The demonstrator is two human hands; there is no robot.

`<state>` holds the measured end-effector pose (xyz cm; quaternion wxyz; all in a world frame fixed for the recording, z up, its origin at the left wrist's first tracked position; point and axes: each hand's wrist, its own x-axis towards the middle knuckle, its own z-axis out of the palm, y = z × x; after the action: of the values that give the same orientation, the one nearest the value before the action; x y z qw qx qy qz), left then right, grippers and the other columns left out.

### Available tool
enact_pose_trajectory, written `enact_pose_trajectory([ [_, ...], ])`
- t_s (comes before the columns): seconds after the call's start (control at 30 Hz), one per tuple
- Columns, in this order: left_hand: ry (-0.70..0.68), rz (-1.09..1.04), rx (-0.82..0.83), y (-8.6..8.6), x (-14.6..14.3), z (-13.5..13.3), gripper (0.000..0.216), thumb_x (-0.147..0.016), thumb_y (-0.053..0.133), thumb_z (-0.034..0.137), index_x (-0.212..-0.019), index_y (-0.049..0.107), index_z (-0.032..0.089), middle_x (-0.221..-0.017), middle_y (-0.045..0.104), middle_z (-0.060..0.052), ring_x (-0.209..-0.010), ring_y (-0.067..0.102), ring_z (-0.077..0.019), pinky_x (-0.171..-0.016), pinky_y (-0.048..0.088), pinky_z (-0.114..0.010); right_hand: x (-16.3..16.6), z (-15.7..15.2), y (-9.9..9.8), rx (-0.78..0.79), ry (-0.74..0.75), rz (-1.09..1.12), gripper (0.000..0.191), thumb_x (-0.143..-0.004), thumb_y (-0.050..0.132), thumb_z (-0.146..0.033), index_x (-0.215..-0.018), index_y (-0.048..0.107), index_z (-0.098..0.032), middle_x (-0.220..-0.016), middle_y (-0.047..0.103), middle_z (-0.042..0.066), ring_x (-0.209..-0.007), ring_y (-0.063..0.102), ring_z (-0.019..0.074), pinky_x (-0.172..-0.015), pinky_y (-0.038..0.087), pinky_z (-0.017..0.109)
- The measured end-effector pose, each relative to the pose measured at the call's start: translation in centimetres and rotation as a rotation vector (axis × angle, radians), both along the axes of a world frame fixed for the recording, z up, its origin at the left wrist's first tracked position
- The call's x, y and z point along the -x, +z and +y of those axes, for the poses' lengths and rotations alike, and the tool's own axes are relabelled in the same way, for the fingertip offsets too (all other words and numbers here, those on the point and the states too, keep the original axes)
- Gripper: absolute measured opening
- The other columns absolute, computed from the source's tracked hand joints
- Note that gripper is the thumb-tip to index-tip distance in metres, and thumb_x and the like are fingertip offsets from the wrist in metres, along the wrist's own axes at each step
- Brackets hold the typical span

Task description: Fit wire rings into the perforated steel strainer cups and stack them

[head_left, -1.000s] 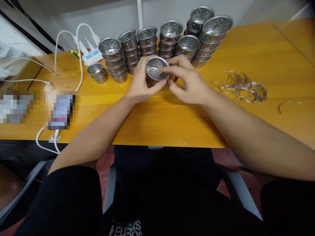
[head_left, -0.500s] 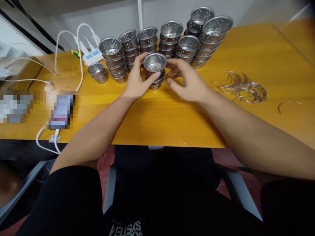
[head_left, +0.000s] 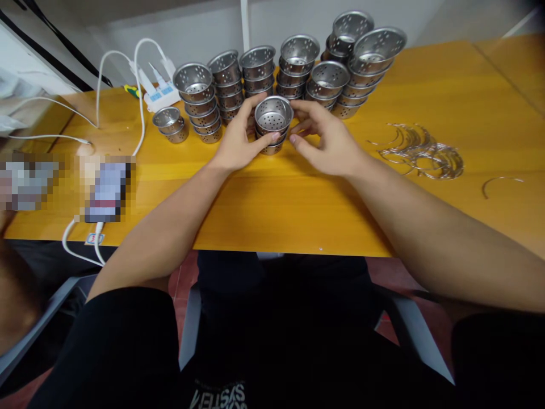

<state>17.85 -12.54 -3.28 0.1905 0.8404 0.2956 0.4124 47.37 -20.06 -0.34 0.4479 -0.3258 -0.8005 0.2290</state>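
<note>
In front of me a short stack of perforated metal cups stands on the table, and its top cup sits upright in the one below. My left hand is closed around the stack's left side, thumb across the front and fingers behind. My right hand is open at the right side, fingers curved and apart. Its index fingertip is at the top cup's rim; whether it touches, I cannot tell. Behind my hands rise several taller stacks of the same cups, among them one stack at the middle.
A pile of bent wires lies at right, with a single wire beyond it. At left are a low cup stack, a white power strip, cables and a phone. Another person's arm is at the left edge.
The top cup has shifted slightly right and down, and sits lower and straighter on the stack. My left hand moved with it. The other person's arm has come further into view at left.
</note>
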Motion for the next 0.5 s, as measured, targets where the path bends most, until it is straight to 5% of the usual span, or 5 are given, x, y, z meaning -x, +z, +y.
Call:
enact_pose_trajectory([
  [0.27,0.004,-0.041,0.011,-0.6,-0.5,0.8,0.098,-0.112,0.079,0.077,-0.191,0.043,0.031,-0.187,0.067,-0.023,-0.169,0.076,-0.0398,-0.142,0.067,-0.065,0.5,-0.2,-0.3,0.09,-0.027,0.03,0.092,-0.102,0.087,-0.096,-0.181,0.067,-0.053,-0.162,0.081,0.005,-0.141,0.083,0.0443,-0.128,0.071,0.072],
  [0.5,0.004,0.071,-0.005,-0.1,0.2,-0.6,0.129,-0.102,0.091,0.077,-0.2,0.02,0.034,-0.204,0.044,-0.023,-0.189,0.056,-0.0427,-0.149,0.061,-0.066,-0.1,0.4,-1.1,-0.029,0.075,0.076,0.081,-0.115,0.081,-0.081,-0.181,0.064,-0.039,-0.177,0.07,0.015,-0.127,0.087,0.0402,-0.12,0.075,0.07],
])
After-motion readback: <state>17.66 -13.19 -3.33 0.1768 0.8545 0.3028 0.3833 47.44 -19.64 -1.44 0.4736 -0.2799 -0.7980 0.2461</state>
